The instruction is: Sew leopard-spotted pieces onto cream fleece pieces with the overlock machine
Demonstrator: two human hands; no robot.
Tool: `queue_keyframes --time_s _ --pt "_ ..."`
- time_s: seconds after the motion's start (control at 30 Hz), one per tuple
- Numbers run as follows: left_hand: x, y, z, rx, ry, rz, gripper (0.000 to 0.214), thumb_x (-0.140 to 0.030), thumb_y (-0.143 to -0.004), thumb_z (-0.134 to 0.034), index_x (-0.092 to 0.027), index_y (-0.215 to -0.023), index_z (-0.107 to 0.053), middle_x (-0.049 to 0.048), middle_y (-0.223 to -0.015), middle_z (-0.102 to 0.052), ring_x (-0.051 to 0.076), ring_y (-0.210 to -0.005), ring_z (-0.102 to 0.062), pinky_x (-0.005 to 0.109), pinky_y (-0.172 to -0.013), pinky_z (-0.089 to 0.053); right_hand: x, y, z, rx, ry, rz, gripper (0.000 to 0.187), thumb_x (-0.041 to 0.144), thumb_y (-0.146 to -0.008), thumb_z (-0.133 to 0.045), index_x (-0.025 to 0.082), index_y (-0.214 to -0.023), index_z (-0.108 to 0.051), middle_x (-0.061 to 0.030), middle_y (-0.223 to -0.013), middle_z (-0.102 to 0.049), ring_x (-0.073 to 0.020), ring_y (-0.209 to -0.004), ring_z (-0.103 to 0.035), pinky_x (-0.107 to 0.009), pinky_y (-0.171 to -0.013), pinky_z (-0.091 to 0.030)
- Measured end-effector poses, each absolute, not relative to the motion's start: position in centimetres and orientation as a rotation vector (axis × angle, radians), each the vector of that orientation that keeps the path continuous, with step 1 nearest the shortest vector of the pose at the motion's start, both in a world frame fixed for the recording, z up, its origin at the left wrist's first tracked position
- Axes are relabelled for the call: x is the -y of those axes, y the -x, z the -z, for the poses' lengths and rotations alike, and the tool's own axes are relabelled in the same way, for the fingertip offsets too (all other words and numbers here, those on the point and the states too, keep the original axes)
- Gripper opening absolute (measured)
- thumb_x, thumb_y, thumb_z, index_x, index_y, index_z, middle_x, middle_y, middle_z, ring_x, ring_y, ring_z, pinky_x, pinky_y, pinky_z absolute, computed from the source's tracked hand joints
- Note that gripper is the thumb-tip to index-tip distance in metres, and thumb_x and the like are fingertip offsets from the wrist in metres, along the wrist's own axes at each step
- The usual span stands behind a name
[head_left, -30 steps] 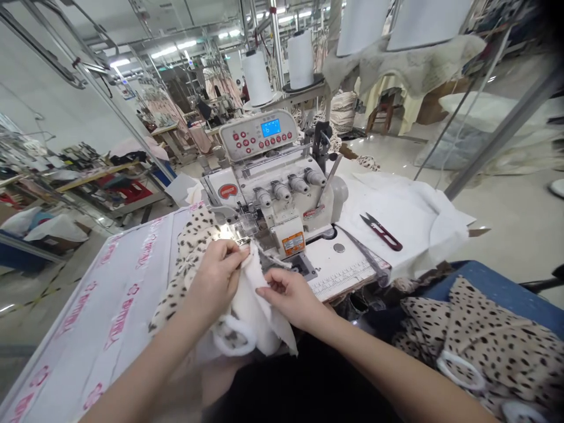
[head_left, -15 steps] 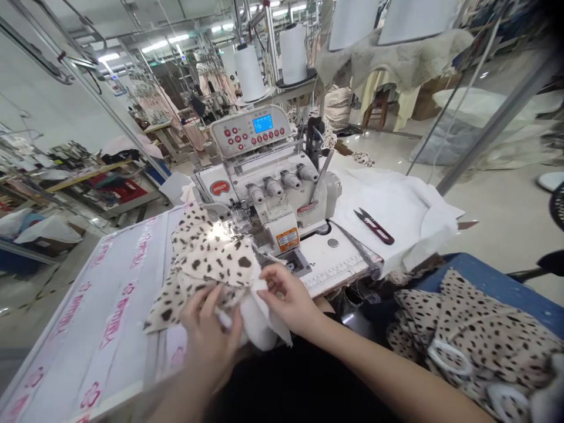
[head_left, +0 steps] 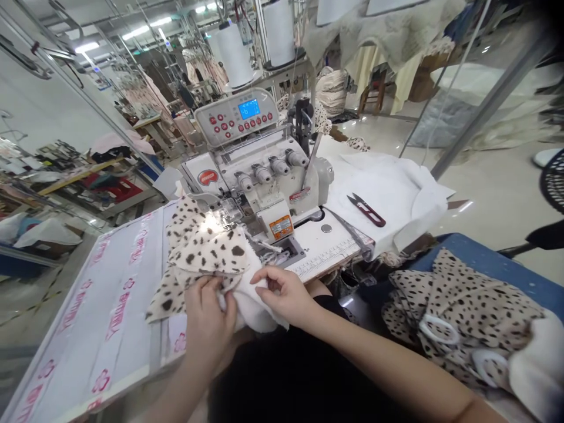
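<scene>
Spotted cream plush fabric [head_left: 207,249] lies on the bed of an overlock sewing machine [head_left: 264,176], its far edge under the lit presser-foot area. Its white fabric layer [head_left: 253,305] shows at the near right side and hangs over the table's front edge. My left hand [head_left: 210,308] is closed on the near edge of the spotted fabric, fingers curled over it and thumb pointing toward the white layer. Thumb and fingertips of my right hand [head_left: 282,294] pinch the white layer just in front of the machine bed.
Dark red thread snips [head_left: 366,210] lie on white cloth [head_left: 392,188] right of the machine. More spotted pieces [head_left: 476,299] with white rings rest on a blue surface [head_left: 506,264] at the right. Thread cones [head_left: 235,56] stand behind the machine. A printed plastic-covered tabletop [head_left: 110,282] extends left.
The view has shifted, so the machine sits slightly higher and further left. Between my hands the white layer is more spread out. My right fingertips have come closer together on it.
</scene>
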State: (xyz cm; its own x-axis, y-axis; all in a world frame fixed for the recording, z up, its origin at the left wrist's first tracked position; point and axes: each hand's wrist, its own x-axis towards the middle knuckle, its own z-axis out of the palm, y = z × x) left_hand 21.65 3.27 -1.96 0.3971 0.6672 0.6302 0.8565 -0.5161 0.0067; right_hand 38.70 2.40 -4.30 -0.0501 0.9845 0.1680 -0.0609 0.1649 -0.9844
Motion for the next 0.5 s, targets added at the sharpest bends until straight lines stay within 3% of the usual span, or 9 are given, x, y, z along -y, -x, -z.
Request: queue_keyframes --time_s 0.07,0.13,0.3,0.37,0.5 --pt "-3.5 -21.1 2.2 1.363 2.365 0.818 0.009 -0.013 -0.079 -0.046 -0.013 -0.088 -0.047 0.0105 -0.09 -0.053 0.022 -0.089 -0.051 0.036 -0.079 -0.044 -2.2 -38.6 4.7 1.192 0.977 -1.196 0.018 0.011 -0.068 -0.055 0.019 -0.083 -0.053 0.006 -0.061 -0.041 -0.0093 -0.056 -0.04 -0.022 -0.057 -0.033" --pt "-3.4 -20.8 1.5 1.39 2.354 0.833 0.01 -0.01 -0.08 -0.041 -0.015 -0.085 -0.047 0.0069 -0.083 -0.055 0.018 -0.08 -0.054 0.03 -0.072 -0.044 -2.1 -38.3 5.1 1.061 0.88 -1.287 0.026 0.013 -0.067 -0.057 0.02 -0.088 -0.044 0.0056 -0.067 -0.045 -0.0095 -0.059 -0.043 -0.022 -0.058 -0.035" --pt "-2.7 -21.8 -1.8 1.331 2.355 0.811 0.028 -0.025 -0.084 -0.049 -0.011 -0.108 -0.048 0.0075 -0.09 -0.057 0.016 -0.079 -0.056 0.024 -0.068 -0.043 -1.9 -37.7 5.6 0.897 0.746 -1.415 0.037 0.017 -0.068 -0.06 0.023 -0.095 -0.035 0.0036 -0.074 -0.052 -0.0097 -0.059 -0.047 -0.023 -0.058 -0.036" --pt "-2.4 -22.4 -2.9 1.27 2.412 0.725 0.028 -0.027 -0.083 -0.052 -0.013 -0.107 -0.05 0.005 -0.086 -0.058 0.014 -0.076 -0.055 0.023 -0.066 -0.042 -1.7 -37.5 5.5 0.915 0.754 -1.366 0.032 0.018 -0.069 -0.059 0.022 -0.094 -0.038 0.0036 -0.073 -0.051 -0.0097 -0.059 -0.046 -0.023 -0.059 -0.036" --pt "-2.0 -23.6 -4.4 1.211 2.452 0.664 0.008 -0.02 -0.085 -0.049 -0.016 -0.082 -0.055 -0.0002 -0.064 -0.052 0.011 -0.06 -0.05 0.022 -0.056 -0.036 -1.4 -37.4 5.3 1.053 0.82 -1.251 0.01 0.019 -0.073 -0.055 0.02 -0.082 -0.05 0.0037 -0.066 -0.045 -0.0094 -0.057 -0.041 -0.022 -0.056 -0.034"
